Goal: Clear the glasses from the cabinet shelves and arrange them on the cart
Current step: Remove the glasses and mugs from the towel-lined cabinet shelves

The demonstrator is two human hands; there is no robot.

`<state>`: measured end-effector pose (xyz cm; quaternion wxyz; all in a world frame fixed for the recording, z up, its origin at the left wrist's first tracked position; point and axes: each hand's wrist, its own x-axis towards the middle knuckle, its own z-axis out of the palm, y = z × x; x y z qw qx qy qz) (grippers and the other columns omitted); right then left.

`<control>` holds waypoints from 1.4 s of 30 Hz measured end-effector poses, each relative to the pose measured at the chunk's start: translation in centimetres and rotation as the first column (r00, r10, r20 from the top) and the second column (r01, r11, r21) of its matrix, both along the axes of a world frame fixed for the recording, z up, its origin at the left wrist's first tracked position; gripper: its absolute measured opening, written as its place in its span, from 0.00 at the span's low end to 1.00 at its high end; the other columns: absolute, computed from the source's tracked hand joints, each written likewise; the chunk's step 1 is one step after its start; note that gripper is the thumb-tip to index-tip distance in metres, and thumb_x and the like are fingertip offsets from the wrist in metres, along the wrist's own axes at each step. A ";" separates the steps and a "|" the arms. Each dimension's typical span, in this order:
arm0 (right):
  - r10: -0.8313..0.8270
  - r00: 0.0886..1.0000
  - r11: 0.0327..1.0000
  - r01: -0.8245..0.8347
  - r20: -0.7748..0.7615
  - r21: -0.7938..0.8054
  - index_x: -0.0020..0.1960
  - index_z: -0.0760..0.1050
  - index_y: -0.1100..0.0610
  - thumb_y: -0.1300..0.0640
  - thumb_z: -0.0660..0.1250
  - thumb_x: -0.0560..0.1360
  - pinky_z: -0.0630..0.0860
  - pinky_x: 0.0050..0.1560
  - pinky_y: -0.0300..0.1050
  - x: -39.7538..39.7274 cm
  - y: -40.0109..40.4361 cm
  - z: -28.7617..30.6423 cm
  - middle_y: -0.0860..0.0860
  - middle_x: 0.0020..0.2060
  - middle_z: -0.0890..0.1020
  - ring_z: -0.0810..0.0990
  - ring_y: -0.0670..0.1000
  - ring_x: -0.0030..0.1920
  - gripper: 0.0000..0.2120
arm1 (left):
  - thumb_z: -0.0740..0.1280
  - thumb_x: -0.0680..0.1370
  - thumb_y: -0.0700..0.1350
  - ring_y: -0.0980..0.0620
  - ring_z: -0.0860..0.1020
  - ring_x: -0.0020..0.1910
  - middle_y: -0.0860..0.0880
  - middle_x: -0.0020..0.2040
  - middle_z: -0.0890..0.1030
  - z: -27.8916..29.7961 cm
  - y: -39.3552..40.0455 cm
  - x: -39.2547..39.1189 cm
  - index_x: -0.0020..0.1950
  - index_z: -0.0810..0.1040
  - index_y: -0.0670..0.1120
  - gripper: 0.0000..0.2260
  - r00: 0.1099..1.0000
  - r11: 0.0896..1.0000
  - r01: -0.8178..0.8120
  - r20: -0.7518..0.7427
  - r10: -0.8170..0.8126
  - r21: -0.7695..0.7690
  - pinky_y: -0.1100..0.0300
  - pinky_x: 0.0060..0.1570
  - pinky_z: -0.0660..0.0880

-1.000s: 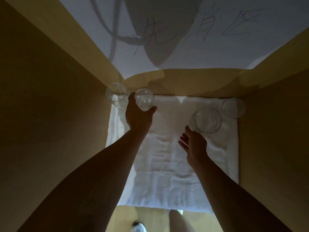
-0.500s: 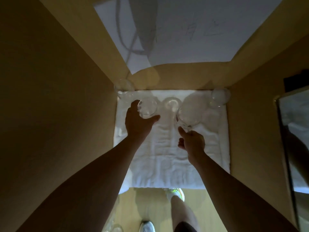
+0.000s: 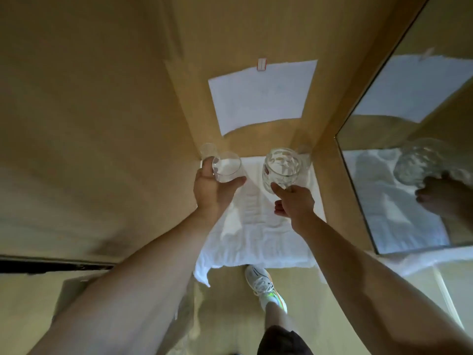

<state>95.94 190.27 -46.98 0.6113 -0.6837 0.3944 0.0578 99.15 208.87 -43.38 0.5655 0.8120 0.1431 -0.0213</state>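
View from above, looking down into a tan wood cabinet w/ a white towel (image 3: 258, 234) spread over its shelf. Two bare arms reach in from the bottom of frame.

The left hand (image 3: 213, 192) grips a small clear tumbler (image 3: 227, 166), thumb and fingers wrapped round its lower part. The tumbler is plain, smooth-walled and straight-sided, its open mouth tilted toward the camera, above the left rear part of the towel. Just behind it, in the back left corner, stands another small clear glass (image 3: 208, 150), partly hidden by the fingers.

The right hand (image 3: 294, 202) holds a bigger clear glass (image 3: 282, 170) from below, index finger along its side, other fingers curled. This one is rounded and barrel-shaped w/ a dimpled pattern, wide mouth facing up, above the right rear part of the towel. Behind it, in the back right corner, is a faint clear glass (image 3: 304, 151); hard to tell its shape.

A white paper sheet (image 3: 261, 96) w/ a small label at its top edge is on the cabinet's back wall. At right, a mirror (image 3: 409, 160) reflects the dimpled glass and hand. Below the shelf: wood floor and one white sneaker (image 3: 263, 285) w/ neon accents.
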 end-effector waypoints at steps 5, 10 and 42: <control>0.079 0.992 0.996 -0.076 0.097 -0.038 0.40 0.76 0.61 0.48 0.78 0.72 0.85 0.37 0.53 -5.7 1.2 7.3 0.60 0.34 0.81 0.81 0.55 0.33 0.18 | 0.80 0.60 0.57 0.52 0.79 0.53 0.51 0.55 0.80 6.7 1.3 -5.2 0.62 0.74 0.54 0.34 0.992 0.996 0.042 0.113 -0.050 0.076 0.54 0.55 0.77; 0.101 0.975 0.992 -0.083 0.198 -0.098 0.48 0.80 0.57 0.46 0.79 0.71 0.83 0.32 0.48 -11.3 1.4 13.9 0.57 0.34 0.83 0.83 0.52 0.32 0.16 | 0.82 0.59 0.52 0.47 0.79 0.53 0.46 0.55 0.79 11.9 1.8 -9.7 0.61 0.76 0.51 0.33 0.963 0.994 0.105 0.252 -0.097 -0.017 0.54 0.52 0.76; 0.200 0.893 0.977 -0.153 0.403 -0.147 0.47 0.80 0.62 0.47 0.77 0.73 0.84 0.37 0.58 -39.8 -13.7 29.4 0.59 0.30 0.78 0.77 0.56 0.29 0.18 | 0.75 0.60 0.66 0.53 0.76 0.53 0.54 0.53 0.76 28.8 -14.3 -37.0 0.66 0.70 0.58 0.37 0.882 0.971 0.223 0.441 -0.167 -0.080 0.55 0.50 0.77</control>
